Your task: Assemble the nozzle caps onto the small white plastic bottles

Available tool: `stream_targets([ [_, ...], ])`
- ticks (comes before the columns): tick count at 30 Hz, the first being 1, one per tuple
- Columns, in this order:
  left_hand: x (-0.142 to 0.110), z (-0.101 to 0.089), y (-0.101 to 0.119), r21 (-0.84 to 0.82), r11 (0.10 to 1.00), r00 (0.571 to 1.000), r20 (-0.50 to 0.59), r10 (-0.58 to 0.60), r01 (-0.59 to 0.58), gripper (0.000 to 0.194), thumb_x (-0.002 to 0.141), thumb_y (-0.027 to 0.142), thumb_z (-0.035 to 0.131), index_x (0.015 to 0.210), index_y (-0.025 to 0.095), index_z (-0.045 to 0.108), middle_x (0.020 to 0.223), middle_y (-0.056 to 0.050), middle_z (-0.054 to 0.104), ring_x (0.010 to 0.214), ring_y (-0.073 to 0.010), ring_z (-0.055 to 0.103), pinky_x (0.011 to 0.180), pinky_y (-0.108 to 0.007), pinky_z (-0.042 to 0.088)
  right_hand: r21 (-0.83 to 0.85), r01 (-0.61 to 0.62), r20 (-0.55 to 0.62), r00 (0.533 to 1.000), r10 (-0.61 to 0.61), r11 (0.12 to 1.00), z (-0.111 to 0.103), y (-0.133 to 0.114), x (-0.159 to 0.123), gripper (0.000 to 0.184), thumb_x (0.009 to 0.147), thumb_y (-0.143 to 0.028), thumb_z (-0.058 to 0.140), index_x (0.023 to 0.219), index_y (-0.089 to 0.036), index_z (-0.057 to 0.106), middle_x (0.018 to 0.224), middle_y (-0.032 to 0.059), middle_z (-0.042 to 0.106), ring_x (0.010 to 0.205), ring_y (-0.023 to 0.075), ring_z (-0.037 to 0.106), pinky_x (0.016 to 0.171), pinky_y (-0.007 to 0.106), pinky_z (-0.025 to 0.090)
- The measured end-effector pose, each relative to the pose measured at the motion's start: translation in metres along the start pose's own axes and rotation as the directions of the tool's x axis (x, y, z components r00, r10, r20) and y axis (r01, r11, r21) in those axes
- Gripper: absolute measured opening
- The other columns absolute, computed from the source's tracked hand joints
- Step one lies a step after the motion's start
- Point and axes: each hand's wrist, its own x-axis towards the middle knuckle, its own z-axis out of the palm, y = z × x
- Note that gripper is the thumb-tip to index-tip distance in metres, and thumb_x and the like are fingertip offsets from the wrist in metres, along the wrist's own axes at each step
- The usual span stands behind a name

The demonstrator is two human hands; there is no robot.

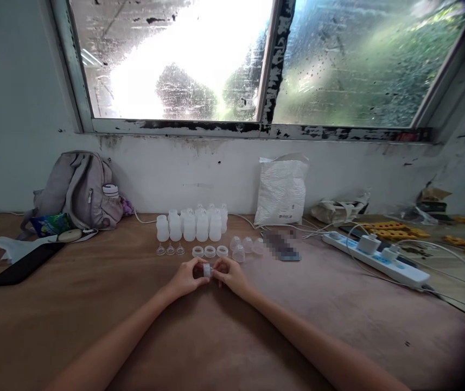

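Here at the centre of the frame, the left hand [187, 277] has a white screw ring [206, 270] between thumb and forefinger, the gap spread just as wide as the ring: thumb at the lower rim, finger at the upper. The ring is on edge, and its axis runs roughly left to right across the frame, one face turned toward the right hand [232, 275]. That's the relation to watch! The right fingertips are bunched at that right-hand side, close in; whether they pinch a small clear part or the ring itself is too small to tell. Both hands are right at it, neither clearly nearer.

Just above the hands, three more white rings [210, 251] lie flat in a row. Left of them sit three clear teats [170, 250]; to the right, a cluster of clear domed caps [238, 253]. Farther up, upright, stand the frosted bottles [189, 228], all on the brown tabletop [167, 347].
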Motion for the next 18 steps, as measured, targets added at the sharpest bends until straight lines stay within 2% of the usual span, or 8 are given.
stream_targets([
  [10, 0.003, 0.0038, -0.0003, 0.004, 1.0, 1.0, -0.028, 0.003, -0.003, 0.036, 0.064, 0.019, 0.063, 0.099, 0.017, 0.053, 0.084, -0.003, 0.064, 0.077, -0.0157, 0.06, 0.072, -0.027, 0.046, 0.069, -0.079, -0.011, 0.997, 0.08, 0.994, -0.0001, -0.0034, 0.0042, 0.029, 0.06, -0.039, 0.067, 0.066, -0.015, 0.051, 0.048, -0.0057, 0.052, 0.031, 0.0066, 0.044, 0.031, 0.018, 0.03],
  [18, 0.0015, 0.0024, -0.0006, 0.019, 1.0, 0.999, -0.036, 0.002, -0.002, 0.038, 0.064, 0.021, 0.065, 0.1, 0.017, 0.053, 0.083, -0.004, 0.063, 0.077, -0.0155, 0.059, 0.072, -0.027, 0.046, 0.054, -0.093, 0.005, 0.996, 0.093, 0.994, 0.0004, -0.0071, 0.004, 0.025, 0.062, -0.035, 0.066, 0.066, -0.015, 0.051, 0.049, -0.0043, 0.053, 0.033, 0.0057, 0.046, 0.033, 0.016, 0.029],
])
